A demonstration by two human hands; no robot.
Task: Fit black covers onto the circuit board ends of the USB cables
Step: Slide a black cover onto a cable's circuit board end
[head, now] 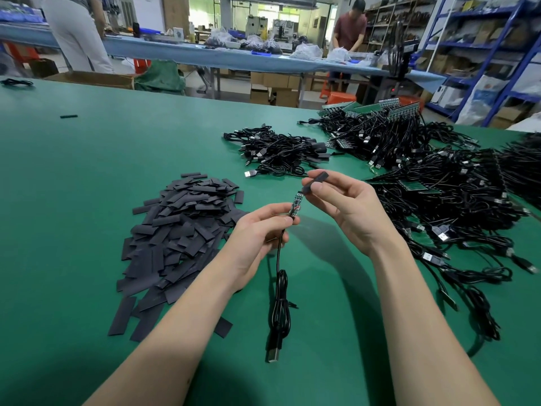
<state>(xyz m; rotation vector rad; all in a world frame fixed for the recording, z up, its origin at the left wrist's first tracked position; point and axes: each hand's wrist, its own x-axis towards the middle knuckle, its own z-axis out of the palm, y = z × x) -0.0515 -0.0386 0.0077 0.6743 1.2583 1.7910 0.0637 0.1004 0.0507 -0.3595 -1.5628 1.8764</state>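
My left hand (265, 230) pinches a black USB cable (279, 300) just below its small circuit board (296, 203), which points up and to the right. The cable hangs down in a bundled loop with its USB plug (272, 351) near the table. My right hand (348, 206) holds a black cover (314, 183) between thumb and fingers, its lower opening right at the tip of the board. A heap of flat black covers (181, 227) lies to the left of my hands.
On the green table (87, 171), a small pile of black cables (281, 153) lies beyond my hands. A big heap of cables with green boards (439, 183) fills the right side. Two people stand at a long blue bench (205, 54) behind. Shelving (483, 54) stands at right.
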